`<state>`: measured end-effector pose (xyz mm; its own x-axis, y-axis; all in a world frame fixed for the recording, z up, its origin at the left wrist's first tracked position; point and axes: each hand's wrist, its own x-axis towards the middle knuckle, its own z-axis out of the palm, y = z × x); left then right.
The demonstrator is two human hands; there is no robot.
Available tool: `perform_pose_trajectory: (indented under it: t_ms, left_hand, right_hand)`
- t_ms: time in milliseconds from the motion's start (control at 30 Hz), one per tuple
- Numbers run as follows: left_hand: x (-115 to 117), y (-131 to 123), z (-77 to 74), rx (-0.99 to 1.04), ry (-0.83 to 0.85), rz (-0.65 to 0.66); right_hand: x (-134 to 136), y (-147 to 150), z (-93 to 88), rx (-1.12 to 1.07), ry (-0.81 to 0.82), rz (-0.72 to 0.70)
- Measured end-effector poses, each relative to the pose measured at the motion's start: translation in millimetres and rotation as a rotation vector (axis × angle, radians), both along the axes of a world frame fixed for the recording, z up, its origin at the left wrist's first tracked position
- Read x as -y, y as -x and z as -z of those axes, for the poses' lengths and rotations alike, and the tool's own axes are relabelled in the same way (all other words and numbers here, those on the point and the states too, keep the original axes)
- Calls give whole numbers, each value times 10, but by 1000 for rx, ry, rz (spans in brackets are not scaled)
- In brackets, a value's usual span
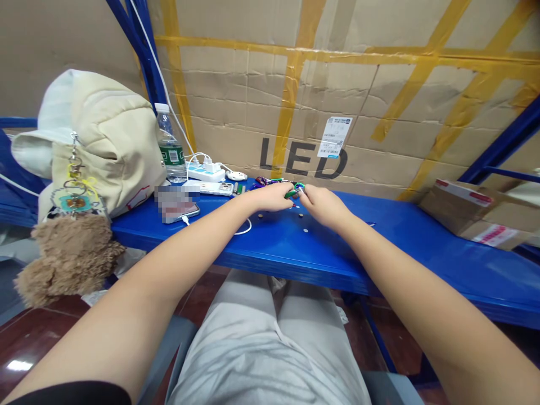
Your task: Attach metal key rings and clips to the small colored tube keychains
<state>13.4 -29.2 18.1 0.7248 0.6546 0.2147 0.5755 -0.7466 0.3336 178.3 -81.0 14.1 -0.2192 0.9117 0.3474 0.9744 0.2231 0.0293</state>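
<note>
Small green clip point(292, 194), long axis crosswise, sits between left hand point(270, 198) and right hand point(323, 206); both grips closed on it, above blue bench point(358, 253).

There are two hands point(270, 197) point(323, 205), one water bottle point(170, 147), one power strip point(205, 172), two phones point(215, 188) point(179, 211), and one plush bear point(67, 261).

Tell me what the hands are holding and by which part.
The left hand and right hand hold a small green clip between their fingertips; which part each grips is too small to tell.
</note>
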Motion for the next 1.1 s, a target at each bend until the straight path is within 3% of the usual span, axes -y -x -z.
perform_pose_trajectory:
  t_ms: [367, 767, 967, 1100]
  left_hand:
    - [16, -8, -10, -54, -14, -51]
    - [65, 9, -64, -86, 143, -83]
    - [34, 9, 8, 136, 389, -17]
    - [42, -18, -11, 341, 543, -57]
  right_hand:
    - [27, 49, 6, 40, -24, 61]
    - [54, 88, 11, 207, -78, 113]
    - [26, 41, 2, 163, -59, 109]
    - [-26, -1, 10, 35, 43, -10]
